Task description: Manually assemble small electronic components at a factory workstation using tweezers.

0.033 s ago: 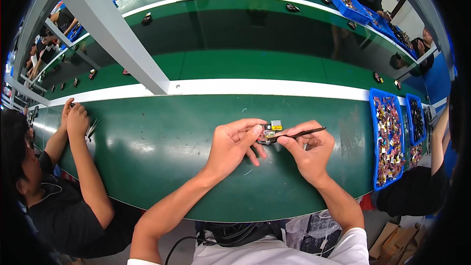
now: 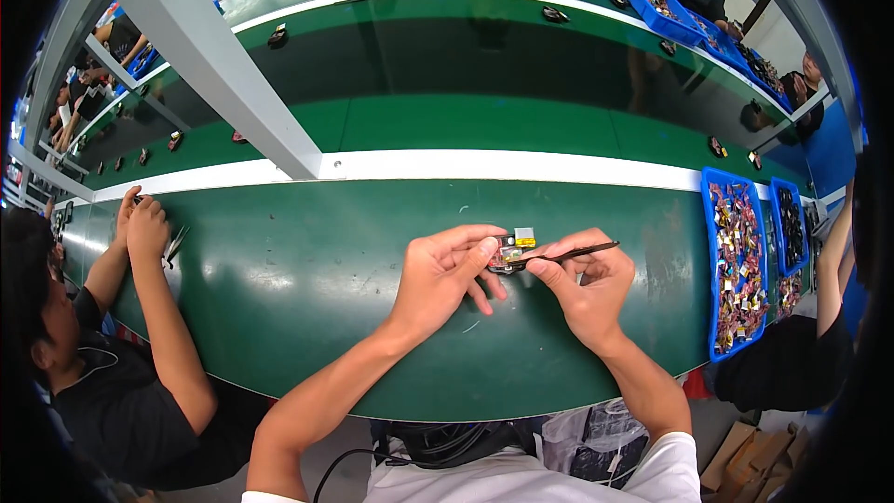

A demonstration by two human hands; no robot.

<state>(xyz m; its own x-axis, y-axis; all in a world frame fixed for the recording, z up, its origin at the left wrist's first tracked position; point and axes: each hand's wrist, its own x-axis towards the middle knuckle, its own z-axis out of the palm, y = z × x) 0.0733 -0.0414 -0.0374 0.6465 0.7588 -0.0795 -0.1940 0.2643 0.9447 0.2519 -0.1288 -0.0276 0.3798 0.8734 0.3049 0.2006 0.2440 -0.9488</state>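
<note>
Above the green table, my left hand (image 2: 445, 272) pinches a small black electronic device (image 2: 496, 263) between thumb and fingers. Its housing is open, with circuit parts showing inside. A small silver battery with a yellow band (image 2: 524, 237) sticks out at its upper right. My right hand (image 2: 589, 284) grips dark, slim tweezers (image 2: 587, 251) like a pen. Their tips reach the device's right side; whether they pinch a part there is too small to tell.
At the right stands a blue tray (image 2: 715, 265) of small battery assemblies, beside a blue tray (image 2: 776, 196) of black parts. Co-workers sit left and right. A grey post (image 2: 209, 61) rises from the white rail (image 2: 503, 165); several devices lie on the line beyond it.
</note>
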